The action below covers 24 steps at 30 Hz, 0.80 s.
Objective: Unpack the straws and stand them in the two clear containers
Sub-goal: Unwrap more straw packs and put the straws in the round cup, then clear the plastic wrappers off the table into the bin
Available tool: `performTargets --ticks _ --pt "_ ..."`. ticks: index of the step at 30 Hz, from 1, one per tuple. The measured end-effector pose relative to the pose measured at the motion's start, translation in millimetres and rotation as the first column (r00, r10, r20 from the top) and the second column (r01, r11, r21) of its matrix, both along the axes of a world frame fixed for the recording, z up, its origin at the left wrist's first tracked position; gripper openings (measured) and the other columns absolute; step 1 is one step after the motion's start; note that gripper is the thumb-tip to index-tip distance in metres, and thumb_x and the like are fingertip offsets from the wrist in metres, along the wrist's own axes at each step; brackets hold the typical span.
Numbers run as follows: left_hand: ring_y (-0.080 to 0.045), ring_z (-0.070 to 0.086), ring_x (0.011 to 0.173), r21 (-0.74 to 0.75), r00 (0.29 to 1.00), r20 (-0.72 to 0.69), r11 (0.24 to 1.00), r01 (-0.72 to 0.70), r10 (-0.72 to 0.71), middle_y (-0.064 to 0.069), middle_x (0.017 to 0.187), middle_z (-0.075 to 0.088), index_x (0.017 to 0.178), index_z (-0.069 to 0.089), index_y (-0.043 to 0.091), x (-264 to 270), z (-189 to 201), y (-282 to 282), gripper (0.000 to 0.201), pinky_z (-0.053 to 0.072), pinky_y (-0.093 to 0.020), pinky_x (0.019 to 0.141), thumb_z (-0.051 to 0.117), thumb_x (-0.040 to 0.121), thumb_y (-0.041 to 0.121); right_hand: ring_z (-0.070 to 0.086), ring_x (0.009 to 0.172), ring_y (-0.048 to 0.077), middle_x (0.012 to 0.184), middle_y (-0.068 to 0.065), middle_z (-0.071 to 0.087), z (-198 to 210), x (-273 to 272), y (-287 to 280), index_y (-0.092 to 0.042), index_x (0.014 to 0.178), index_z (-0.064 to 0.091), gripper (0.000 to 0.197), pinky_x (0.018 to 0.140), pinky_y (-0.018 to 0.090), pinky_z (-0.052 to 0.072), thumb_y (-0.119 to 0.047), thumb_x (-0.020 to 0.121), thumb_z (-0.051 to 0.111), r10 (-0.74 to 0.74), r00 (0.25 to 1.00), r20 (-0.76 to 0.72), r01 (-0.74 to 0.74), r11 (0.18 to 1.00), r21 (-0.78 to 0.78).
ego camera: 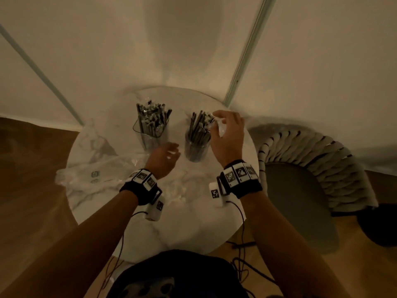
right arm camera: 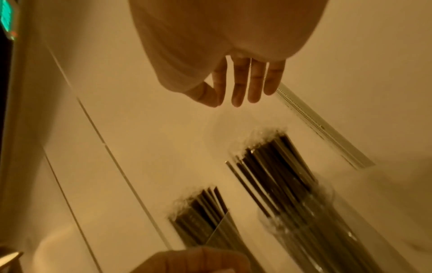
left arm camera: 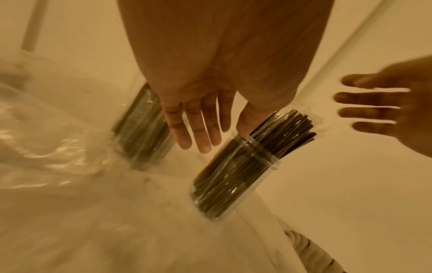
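Note:
Two clear containers stand on the round marble table (ego camera: 171,222). The angular container (ego camera: 153,134) on the left and the round container (ego camera: 196,147) on the right both hold upright bundles of dark straws (ego camera: 150,117) with clear wrap at their tops. My left hand (ego camera: 169,154) hovers low between the two containers with fingers (left arm camera: 198,140) straight and nothing in it. My right hand (ego camera: 223,130) is above the round container's straws (right arm camera: 275,166), fingers (right arm camera: 243,88) extended and spread, holding nothing. Whether it touches the straw tops I cannot tell.
Crumpled clear plastic packaging (ego camera: 96,175) lies on the table's left side, by my left wrist. A woven chair (ego camera: 305,181) stands close to the right of the table. The wall (ego camera: 193,50) runs right behind the containers. Cables (ego camera: 240,244) hang at the near edge.

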State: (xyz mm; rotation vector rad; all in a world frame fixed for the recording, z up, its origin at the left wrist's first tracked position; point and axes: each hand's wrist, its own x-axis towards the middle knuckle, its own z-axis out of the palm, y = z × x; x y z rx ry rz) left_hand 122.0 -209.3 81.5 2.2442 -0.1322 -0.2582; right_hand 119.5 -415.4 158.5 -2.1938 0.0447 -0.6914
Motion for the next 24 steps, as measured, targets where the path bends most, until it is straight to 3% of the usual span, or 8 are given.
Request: performTargets --ticks 3,7,10,14,16,18,21,24 --pt "-0.010 0.065 0.084 0.013 0.997 0.026 0.997 -0.073 0.073 0.006 0.095 0.072 0.107 0.070 0.020 -34.0 -11.6 29.8 0.016 0.052 -0.026 0.080 0.062 0.093 0.018 0.053 0.087 0.018 0.094 0.000 0.061 -19.5 -38.3 5.4 -0.014 0.093 0.067 0.014 0.074 0.025 0.046 -0.004 0.089 0.058 0.045 0.998 0.046 -0.047 0.998 0.049" --pt "-0.009 0.064 0.086 0.082 0.993 0.050 0.990 -0.115 0.111 0.010 0.092 0.070 0.101 0.070 0.024 -79.3 -36.2 63.2 0.018 0.053 -0.031 0.084 0.061 0.091 0.012 0.056 0.082 0.017 0.088 0.000 0.063 -70.2 -85.8 18.9 -0.014 0.087 0.068 0.021 0.072 0.015 0.041 0.002 0.085 0.056 0.153 0.972 -0.176 -0.129 0.982 0.140" --pt "-0.020 0.058 0.103 0.246 0.993 0.068 0.963 -0.108 0.094 0.004 0.108 0.065 0.112 0.067 0.030 -105.9 -54.1 81.3 0.026 0.045 -0.042 0.096 0.065 0.086 0.033 0.056 0.083 0.017 0.094 -0.003 0.062 -107.0 -113.5 33.9 -0.017 0.093 0.068 0.026 0.075 0.023 0.047 0.003 0.084 0.055 0.199 0.925 -0.325 -0.149 0.973 0.174" --pt "-0.024 0.043 0.128 0.351 0.995 -0.065 0.935 -0.047 0.074 0.000 0.140 0.049 0.139 0.044 0.031 -128.8 -68.8 94.6 0.068 0.037 -0.051 0.106 0.052 0.080 0.066 0.050 0.099 0.017 0.116 -0.002 0.049 -132.6 -139.0 54.4 -0.025 0.113 0.058 0.036 0.089 0.032 0.050 -0.003 0.084 0.058 0.243 0.842 -0.482 -0.177 0.968 0.178" --pt "-0.026 0.039 0.133 0.390 0.992 -0.112 0.921 -0.008 0.055 -0.001 0.148 0.042 0.146 0.033 0.031 -133.6 -74.8 100.3 0.078 0.034 -0.052 0.109 0.048 0.080 0.071 0.046 0.109 0.020 0.120 -0.002 0.046 -132.8 -147.1 64.1 -0.025 0.117 0.054 0.041 0.094 0.037 0.048 -0.004 0.082 0.059 0.229 0.846 -0.482 -0.194 0.973 0.122" --pt "-0.028 0.039 0.133 0.451 0.983 -0.183 0.890 0.066 0.020 -0.003 0.148 0.040 0.148 0.031 0.029 -134.0 -81.0 106.3 0.080 0.033 -0.051 0.108 0.054 0.081 0.066 0.044 0.113 0.020 0.122 -0.001 0.045 -126.9 -150.9 72.2 -0.024 0.119 0.053 0.043 0.097 0.038 0.046 -0.008 0.080 0.061 0.200 0.861 -0.468 -0.202 0.978 0.047" --pt "-0.029 0.048 0.123 0.502 0.976 -0.218 0.855 0.133 -0.024 -0.003 0.134 0.054 0.134 0.052 0.028 -127.7 -85.3 114.1 0.055 0.038 -0.045 0.101 0.059 0.085 0.052 0.043 0.114 0.019 0.129 -0.003 0.043 -122.9 -154.4 87.7 -0.030 0.129 0.051 0.045 0.099 0.036 0.043 -0.027 0.085 0.061 0.204 0.837 -0.509 -0.287 0.954 -0.089" --pt "-0.025 0.065 0.098 0.262 0.968 -0.252 0.963 0.060 0.008 -0.004 0.105 0.071 0.106 0.070 0.020 -117.2 -77.5 120.2 0.022 0.045 -0.030 0.082 0.057 0.092 0.033 0.041 0.126 0.021 0.146 -0.006 0.037 -126.0 -160.4 113.7 -0.041 0.140 0.043 0.048 0.103 0.039 0.039 -0.054 0.094 0.050 0.266 0.736 -0.623 -0.418 0.902 -0.108"
